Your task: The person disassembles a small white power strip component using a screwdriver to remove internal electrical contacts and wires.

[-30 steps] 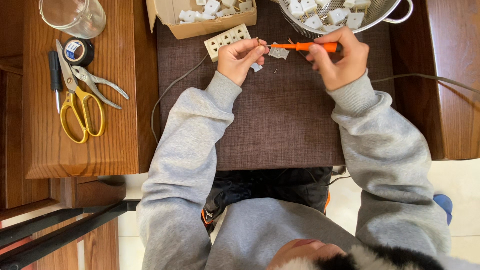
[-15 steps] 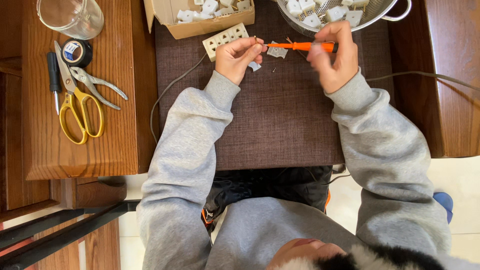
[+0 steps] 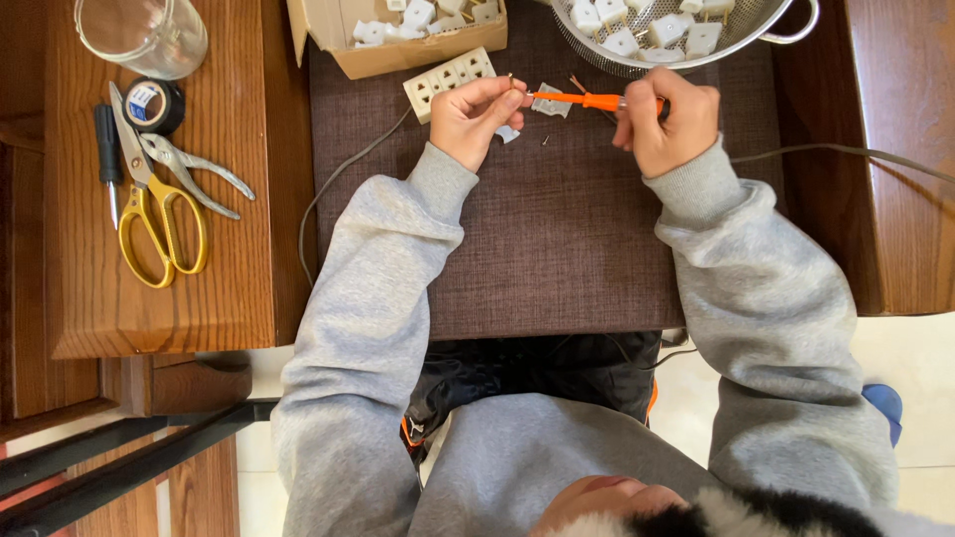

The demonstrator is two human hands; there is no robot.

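Observation:
My right hand [image 3: 665,117] grips an orange-handled screwdriver [image 3: 582,99] that points left across the brown mat [image 3: 557,239]. Its tip meets a small part pinched between the fingers of my left hand [image 3: 477,114]; the part itself is mostly hidden. A small white and grey piece [image 3: 549,105] lies on the mat just behind the screwdriver shaft. A cream multi-socket outlet strip [image 3: 448,82] sits right above my left hand, and a grey cable [image 3: 343,174] runs from it to the mat's left edge.
A cardboard box [image 3: 398,50] and a metal colander [image 3: 686,45], both with several white socket parts, stand at the back. On the wooden table [image 3: 229,298] to the left: yellow scissors [image 3: 159,214], pliers [image 3: 194,174], a tape roll [image 3: 152,104], a glass jar [image 3: 144,35].
Both hands stay together at the back of the mat. My right hand has shifted its hold slightly along the screwdriver handle; nothing was let go.

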